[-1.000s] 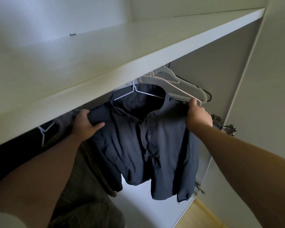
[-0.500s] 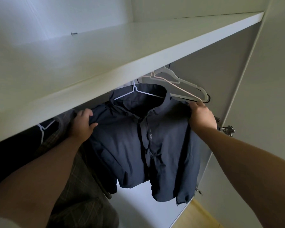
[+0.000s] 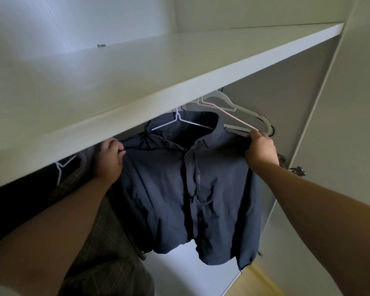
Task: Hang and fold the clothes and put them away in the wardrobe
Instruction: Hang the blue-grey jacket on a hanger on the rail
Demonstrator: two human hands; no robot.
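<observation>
Dim interior under shelf [image 3: 179, 67]; daylight on upper wall; wide-angle bending at edges; focus sharp.

The left hand [image 3: 110, 161] has gone from a thumb-out hold to a curled pinch on the shoulder of the dark blue jacket [image 3: 169, 189], centre left. The jacket now spreads wider and smoother across to the right hand [image 3: 262, 151], its hem lower in the frame

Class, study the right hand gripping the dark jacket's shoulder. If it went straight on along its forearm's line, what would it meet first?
The right hand, holding the dark jacket, would most likely meet the empty hangers just beyond its knuckles; depth there is hard to judge.
</observation>
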